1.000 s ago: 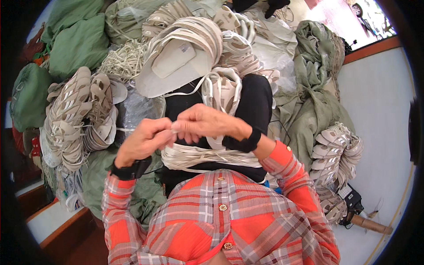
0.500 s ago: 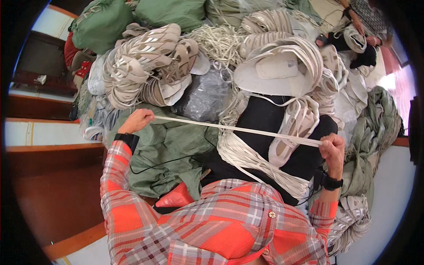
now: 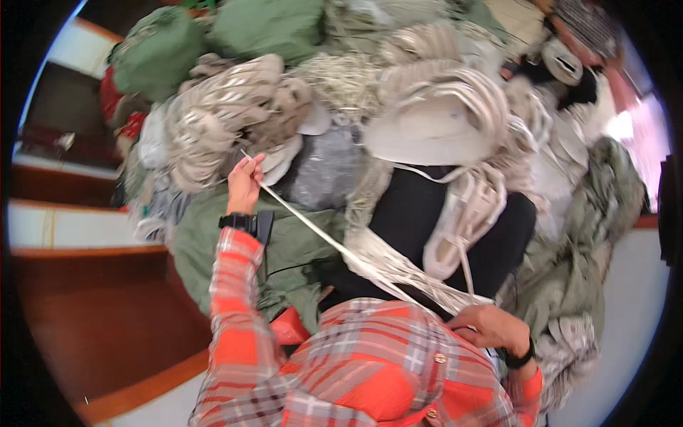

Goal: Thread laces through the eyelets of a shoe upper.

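Observation:
A cream flat shoelace (image 3: 302,219) runs slantwise from my left hand (image 3: 245,186), which pinches it close to one end, down across my lap. A bundle of the same cream laces (image 3: 409,267) lies over my black-clad thighs. My right hand (image 3: 494,329) is at the bundle's near right end, close to my shirt, with fingers curled; what they grip is mostly hidden and blurred. A beige shoe upper (image 3: 466,220) lies on my right thigh, one lace trailing from it toward my right hand. Beyond it sits a stack of pale nested shoe uppers (image 3: 441,124).
A heap of beige shoe uppers (image 3: 220,114) stands ahead on the left, beside a clear plastic-wrapped dark package (image 3: 324,167). Loose laces (image 3: 341,82) and green sacks (image 3: 267,28) lie farther back. Green cloth (image 3: 597,206) is piled at right. Another person (image 3: 587,28) works at the far right.
My left hand has moved slightly right and away, still with the lace. My right hand has dropped from the stretched lace's right end to the near end of the lace bundle.

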